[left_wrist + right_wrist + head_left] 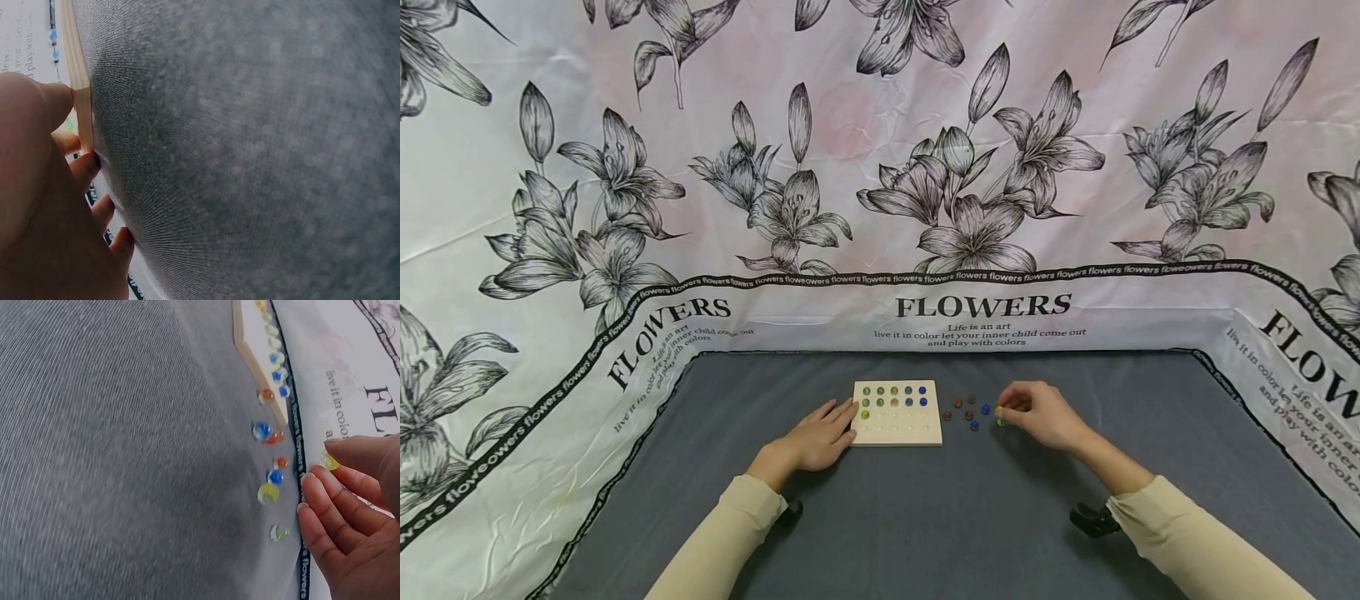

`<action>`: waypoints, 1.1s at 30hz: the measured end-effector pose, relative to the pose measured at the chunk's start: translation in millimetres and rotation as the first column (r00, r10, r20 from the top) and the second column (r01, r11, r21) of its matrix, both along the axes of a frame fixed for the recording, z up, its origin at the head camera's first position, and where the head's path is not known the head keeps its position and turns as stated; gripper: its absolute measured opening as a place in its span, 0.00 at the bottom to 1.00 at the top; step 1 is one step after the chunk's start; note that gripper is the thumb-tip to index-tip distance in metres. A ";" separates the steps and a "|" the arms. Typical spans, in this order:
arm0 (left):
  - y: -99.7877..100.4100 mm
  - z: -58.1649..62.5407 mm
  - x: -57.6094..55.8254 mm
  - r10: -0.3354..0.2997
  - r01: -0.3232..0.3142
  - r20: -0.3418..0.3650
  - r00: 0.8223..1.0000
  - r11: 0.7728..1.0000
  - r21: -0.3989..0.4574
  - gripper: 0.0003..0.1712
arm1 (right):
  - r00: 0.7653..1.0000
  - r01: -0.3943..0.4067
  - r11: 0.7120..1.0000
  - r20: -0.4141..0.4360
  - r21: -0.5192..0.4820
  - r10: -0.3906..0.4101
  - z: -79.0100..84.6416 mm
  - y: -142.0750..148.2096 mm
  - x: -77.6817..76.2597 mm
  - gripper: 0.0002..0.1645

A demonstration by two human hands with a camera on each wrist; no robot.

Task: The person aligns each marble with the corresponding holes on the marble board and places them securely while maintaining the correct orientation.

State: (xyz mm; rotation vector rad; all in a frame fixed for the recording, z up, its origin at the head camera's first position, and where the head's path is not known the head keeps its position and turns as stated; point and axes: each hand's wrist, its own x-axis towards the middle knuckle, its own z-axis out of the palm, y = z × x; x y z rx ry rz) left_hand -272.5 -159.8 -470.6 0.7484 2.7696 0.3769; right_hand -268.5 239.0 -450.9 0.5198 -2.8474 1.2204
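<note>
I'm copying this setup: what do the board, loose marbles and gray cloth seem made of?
Board: probably wood, pale and matte, judging by the grain-like lines along its edge.
Loose marbles: likely glass, glossy, since they look see-through with coloured swirls inside; clear plastic is possible.
Gray cloth: woven fabric, dull-surfaced, with fine ribbed lines showing; the fibre can't be told.

Under my left hand's (822, 435) touch, the pale wooden board (895, 437) lies flat, green, yellowish and blue marbles (922, 402) filling its two far rows. My right hand (1037, 410) pinches a clear yellow marble (330, 460); loose reddish, blue and yellow-green ones (974, 425) lie right of the board.
</note>
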 end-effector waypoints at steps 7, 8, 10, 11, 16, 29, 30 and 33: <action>-0.9 -4.3 -1.3 0.007 -0.007 -0.002 1.000 1.000 0.002 0.34 | 0.999 -0.035 0.999 -0.014 -0.010 0.035 3.7 -12.2 -0.9 0.07; -0.9 -4.1 -0.8 0.008 -0.008 -0.003 1.000 1.000 0.002 0.34 | 0.999 -0.038 0.999 -0.014 -0.012 0.038 4.1 -14.1 -1.1 0.08; -0.8 -2.4 0.5 0.012 -0.012 -0.001 1.000 1.000 0.000 0.34 | 0.999 -0.047 0.999 -0.013 -0.016 0.047 4.7 -18.2 -1.5 0.08; -0.7 -1.3 0.7 0.014 -0.014 0.004 1.000 1.000 -0.005 0.34 | 0.999 -0.049 0.999 -0.012 -0.019 0.049 5.1 -20.5 -1.7 0.08; -0.7 0.2 0.8 0.015 -0.015 0.013 1.000 1.000 -0.003 0.34 | 0.998 -0.063 0.997 -0.007 -0.034 0.062 8.9 -33.4 -3.2 0.08; -1.5 -13.4 -7.6 0.013 -0.013 0.003 1.000 1.000 0.004 0.35 | 0.995 -0.097 0.993 -0.019 -0.063 0.096 18.6 -63.8 -4.7 0.04; -1.6 -13.4 -7.7 0.014 -0.014 0.005 1.000 1.000 0.006 0.35 | 0.994 -0.106 0.992 -0.024 -0.069 0.105 19.2 -65.9 -5.2 0.04; -2.8 -13.5 -7.8 0.019 -0.019 0.010 1.000 1.000 0.002 0.35 | 0.991 -0.131 0.988 -0.029 -0.087 0.129 21.0 -72.2 -6.4 0.05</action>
